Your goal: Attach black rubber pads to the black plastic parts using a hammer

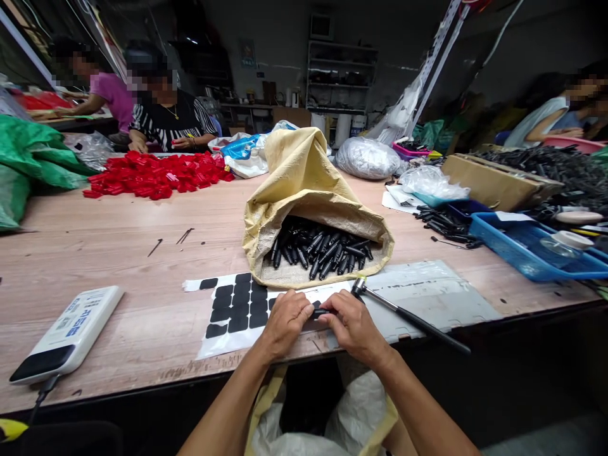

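Over the near edge of the table, my left hand (287, 318) and my right hand (352, 322) are close together, fingers pinched. Between them runs a small black cylindrical part (322, 312), gripped from both ends; its ends are hidden by my fingers. Beneath lies a white sheet with black rounded-square stickers (236, 303). Just beyond my hands, a yellowish woven sack (308, 161) lies with its mouth facing me, spilling several black tapered tubes (327, 250). A small hammer (408, 315) with a black handle rests right of my right hand, its handle overhanging the table edge.
A white power bank (71, 332) with a cable lies at left. Red plastic pieces (159, 174) are heaped near a co-worker in a striped top (171, 120). At right are a blue tray (513, 253), a cardboard box (494, 180) and black parts. Another open sack (351, 411) hangs below the edge.
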